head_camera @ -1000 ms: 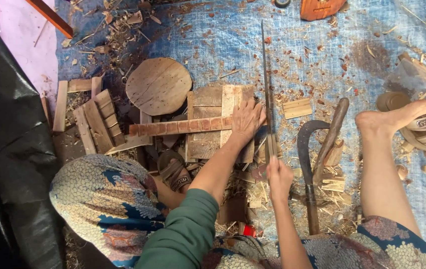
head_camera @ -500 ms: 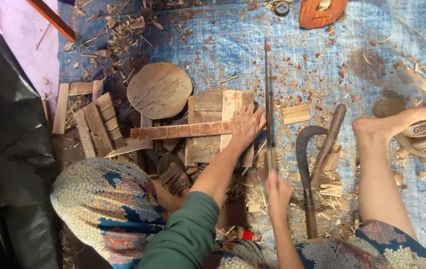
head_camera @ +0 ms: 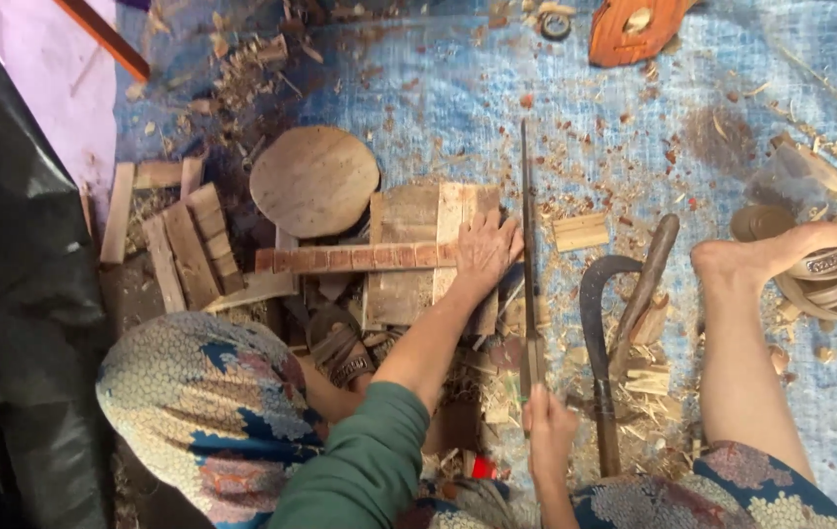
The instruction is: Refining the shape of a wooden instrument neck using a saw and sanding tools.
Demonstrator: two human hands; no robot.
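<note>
Left hand (head_camera: 485, 250): pressed flat, fingers spread, on the right end of a long reddish strip (head_camera: 359, 259); nothing is gripped, the palm pins the strip so that it cannot slide.
Reddish strip: lies crosswise over 2 pale boards (head_camera: 418, 250) that serve as a work block, lifting it off the floor; its surface shows cross marks at even gaps.
Right hand (head_camera: 548, 431): closed in a fist around the handle of a long thin saw (head_camera: 527, 245), close to the body for a straight push.
Saw: its blade runs away from the person, just beside the fingertips of the left hand and square to the strip, at the strip's right end.
Blue tarp (head_camera: 457, 98): covers the floor and catches the chips and shavings lying all over it.
Curved blade tool (head_camera: 597, 333): rests on the tarp just right of the saw, within reach of the right hand.
Round wooden disc (head_camera: 313, 180): lies beyond the boards, apart from the work.
Short planks (head_camera: 188, 245): stacked at the left, near the strip's far end.
Bare foot (head_camera: 781, 253): stretched out to the right, resting on a sandal.
</note>
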